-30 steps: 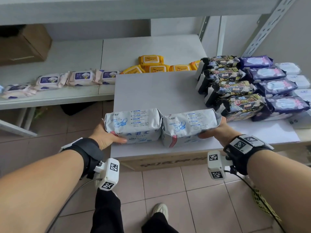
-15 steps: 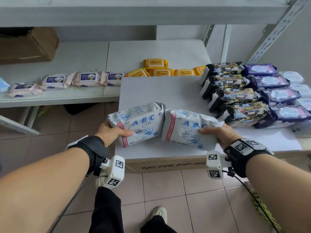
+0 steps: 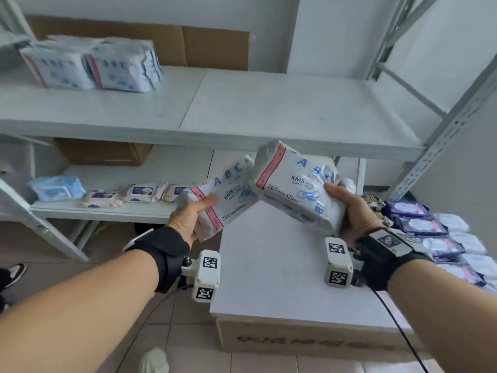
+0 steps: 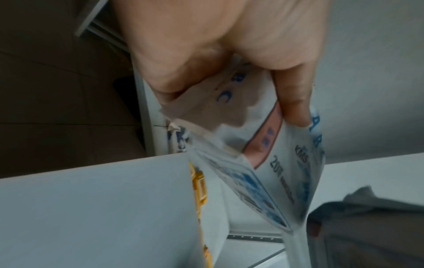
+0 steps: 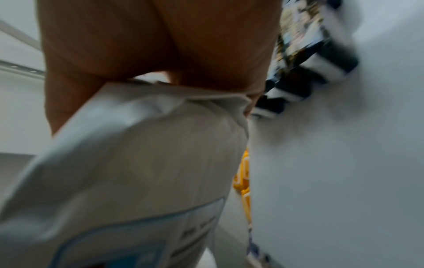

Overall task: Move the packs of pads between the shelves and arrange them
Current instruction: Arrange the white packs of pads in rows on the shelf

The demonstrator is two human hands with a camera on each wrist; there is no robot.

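Observation:
I hold two white packs of pads with blue letters and a pink stripe, both in the air above the white board [image 3: 271,267]. My left hand [image 3: 192,215] grips the left pack [image 3: 231,195] by its lower end, thumb on top; the same pack [image 4: 282,163] shows in the left wrist view under my left hand [image 4: 229,54]. My right hand [image 3: 347,208] grips the right pack [image 3: 293,181], held a little higher and tilted. The right wrist view is blurred and shows the right pack [image 5: 142,163] below my right hand [image 5: 149,45]. Two rows of like packs [image 3: 91,63] stand on the upper shelf [image 3: 269,109] at the far left.
Dark and purple packs [image 3: 419,224] lie on the board's right side. Small pink and blue packs [image 3: 129,193] line the lower shelf [image 3: 107,211]. A cardboard box [image 3: 105,152] sits behind them. A shelf upright [image 3: 451,125] rises at the right. Yellow packs [image 4: 199,183] lie behind the board.
Both hands have lifted their packs off the white board and raised them toward the upper shelf. The head view has tipped up, showing that shelf and its packs.

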